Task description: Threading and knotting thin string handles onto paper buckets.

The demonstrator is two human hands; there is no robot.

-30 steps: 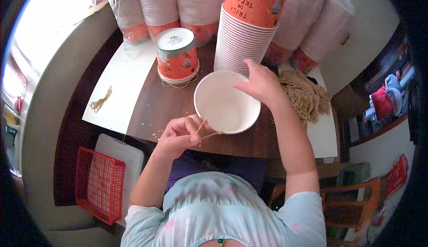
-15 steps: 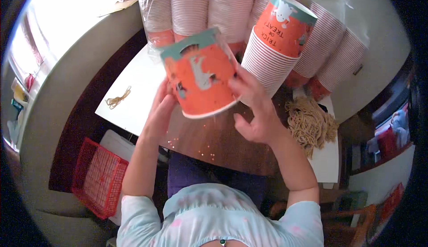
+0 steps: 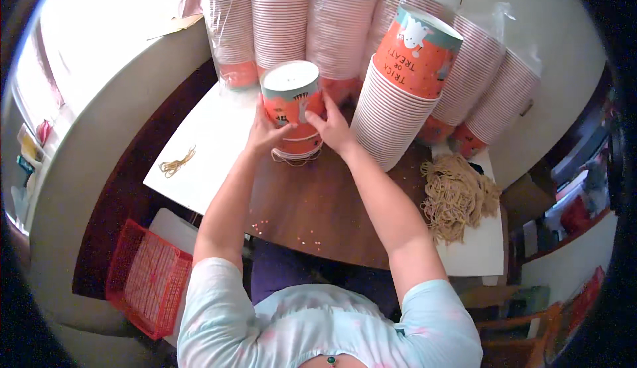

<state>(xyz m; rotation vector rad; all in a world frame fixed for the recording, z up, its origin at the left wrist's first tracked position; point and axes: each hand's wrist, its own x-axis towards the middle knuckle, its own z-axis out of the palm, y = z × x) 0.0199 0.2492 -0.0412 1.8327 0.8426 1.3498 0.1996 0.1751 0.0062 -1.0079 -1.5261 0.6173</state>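
Both hands grip an orange paper bucket (image 3: pixel 277 104) with a teal band, turned upside down with its white base up. My left hand (image 3: pixel 267 131) presses its left side and my right hand (image 3: pixel 334 129) its right side, thumbs toward each other in front. Beneath it, another orange bucket (image 3: pixel 298 147) shows its lower part, the two seeming nested. Thin beige cord (image 3: pixel 292 161) loops out around the lower rim. To the right leans a tall stack of nested buckets (image 3: pixel 393 117), its top bucket (image 3: pixel 423 53) also inverted.
Plastic-wrapped bucket stacks (image 3: pixel 282 26) line the table's far side. A heap of beige cords (image 3: pixel 458 199) lies at the right, a small cord bundle (image 3: pixel 178 162) at the left. Small bright bits (image 3: pixel 312 240) dot the brown table (image 3: pixel 345 215). A red basket (image 3: pixel 149 278) stands lower left.
The held bucket has moved away from me and turned from tilted to nearly upright on its rim, over another bucket. My right hand has closed in on its side.
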